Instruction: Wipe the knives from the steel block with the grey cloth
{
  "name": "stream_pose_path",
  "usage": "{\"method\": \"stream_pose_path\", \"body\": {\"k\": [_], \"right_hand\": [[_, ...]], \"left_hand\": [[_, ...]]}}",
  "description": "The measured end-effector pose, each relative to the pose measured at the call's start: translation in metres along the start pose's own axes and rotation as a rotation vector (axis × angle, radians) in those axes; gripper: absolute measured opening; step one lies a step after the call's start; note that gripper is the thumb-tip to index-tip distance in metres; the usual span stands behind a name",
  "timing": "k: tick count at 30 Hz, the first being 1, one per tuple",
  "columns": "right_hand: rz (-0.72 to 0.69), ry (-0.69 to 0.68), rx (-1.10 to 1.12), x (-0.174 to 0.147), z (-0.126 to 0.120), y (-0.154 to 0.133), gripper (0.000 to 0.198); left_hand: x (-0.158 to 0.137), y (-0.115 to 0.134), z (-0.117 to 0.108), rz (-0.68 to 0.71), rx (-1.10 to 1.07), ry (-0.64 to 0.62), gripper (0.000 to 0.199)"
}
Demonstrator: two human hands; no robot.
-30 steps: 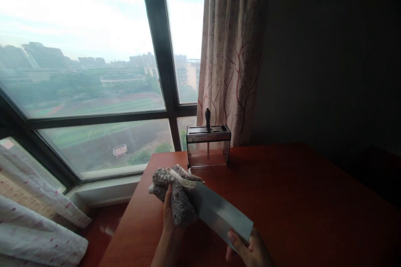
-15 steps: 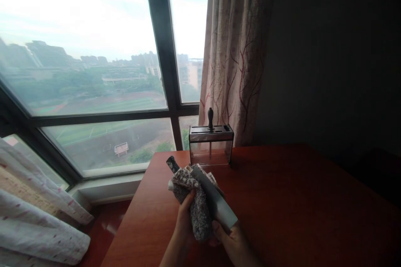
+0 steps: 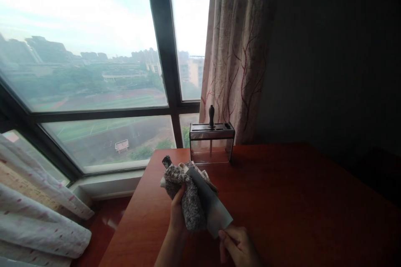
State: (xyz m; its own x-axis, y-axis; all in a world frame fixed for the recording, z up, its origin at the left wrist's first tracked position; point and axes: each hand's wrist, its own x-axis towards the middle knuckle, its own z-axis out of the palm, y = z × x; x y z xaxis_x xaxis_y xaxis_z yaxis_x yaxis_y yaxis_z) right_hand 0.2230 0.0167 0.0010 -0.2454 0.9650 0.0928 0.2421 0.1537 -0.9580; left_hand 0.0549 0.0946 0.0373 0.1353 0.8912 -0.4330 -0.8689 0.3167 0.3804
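My left hand (image 3: 177,212) is closed round a grey, fuzzy cloth (image 3: 192,208), thumb on top. Bunched in that cloth is a cleaver (image 3: 210,205) with a broad, flat blade that slants down to the right. A dark, patterned handle end (image 3: 167,161) pokes out at the cloth's upper left. At the blade's lower end my right hand (image 3: 236,244) pinches the corner with thumb and fingers. Beyond both hands stands a clear-sided knife block (image 3: 212,131), with a dark-handled tool (image 3: 211,117) upright in its slotted top.
A reddish-brown wooden table (image 3: 282,200) lies under the hands. Behind it are a large window (image 3: 170,50) and a patterned curtain (image 3: 238,54). Another curtain (image 3: 40,221) hangs at lower left. The right side is dark.
The cloth and cleaver have shifted slightly left with my left hand. My right hand has slid off the cloth's lower end and out to the blade's corner, showing more of the blade.
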Motion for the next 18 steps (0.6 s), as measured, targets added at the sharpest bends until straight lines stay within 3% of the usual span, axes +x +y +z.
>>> {"method": "stream_pose_path", "body": {"k": [8,13,18], "right_hand": [[0.022,0.068,0.165,0.015,0.015,0.0,0.059],[0.124,0.127,0.357,0.027,0.025,0.007,0.055],[0.142,-0.054,0.348,0.017,0.013,-0.007,0.048]], "left_hand": [[-0.004,-0.016,0.004,-0.069,0.141,0.012,0.025],[-0.004,-0.025,0.001,0.037,0.264,0.035,0.031],[-0.005,-0.021,-0.001,0.162,0.362,0.02,0.042]]}}
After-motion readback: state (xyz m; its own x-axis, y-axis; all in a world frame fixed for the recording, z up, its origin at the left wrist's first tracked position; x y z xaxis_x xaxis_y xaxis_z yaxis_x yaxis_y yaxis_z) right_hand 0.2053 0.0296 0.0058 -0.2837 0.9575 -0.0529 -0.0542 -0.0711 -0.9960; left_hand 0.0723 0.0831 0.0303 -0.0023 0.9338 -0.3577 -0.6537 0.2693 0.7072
